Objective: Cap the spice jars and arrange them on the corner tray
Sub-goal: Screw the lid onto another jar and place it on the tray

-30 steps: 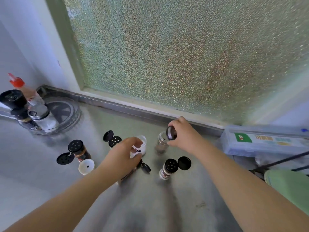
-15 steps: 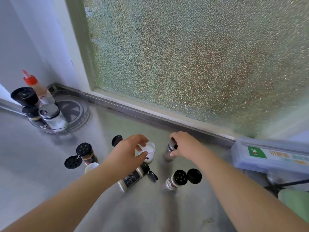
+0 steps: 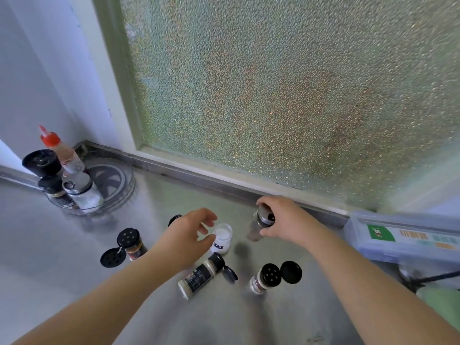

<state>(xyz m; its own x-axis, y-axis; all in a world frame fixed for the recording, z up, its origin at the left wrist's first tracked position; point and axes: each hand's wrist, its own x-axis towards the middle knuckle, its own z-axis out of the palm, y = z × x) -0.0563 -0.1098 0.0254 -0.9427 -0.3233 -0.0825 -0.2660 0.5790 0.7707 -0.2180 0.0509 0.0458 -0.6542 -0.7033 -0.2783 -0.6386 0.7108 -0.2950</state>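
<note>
My right hand (image 3: 286,220) grips a clear glass jar with a silver-black lid (image 3: 264,217) near the window sill, fingers over the lid. My left hand (image 3: 188,235) hovers open beside an uncapped white jar (image 3: 222,239), fingers apart and just short of it. A jar with a dark label (image 3: 199,277) lies on its side, flip lid open. Another jar (image 3: 263,280) stands with its black flip lid open. A brown jar (image 3: 132,244) stands at the left, flip lid open. The round clear corner tray (image 3: 117,188) holds several bottles.
A red-capped squeeze bottle (image 3: 61,150), a black-topped grinder (image 3: 42,163) and a silver-topped jar (image 3: 82,192) stand on the tray's left side. A blue-white box (image 3: 403,240) lies at the right under the frosted window. A loose black lid (image 3: 174,219) sits behind my left hand.
My right hand brought the lid down onto the glass jar and now grips it there. My left hand let go of the white jar and opened. The camera view shifted left.
</note>
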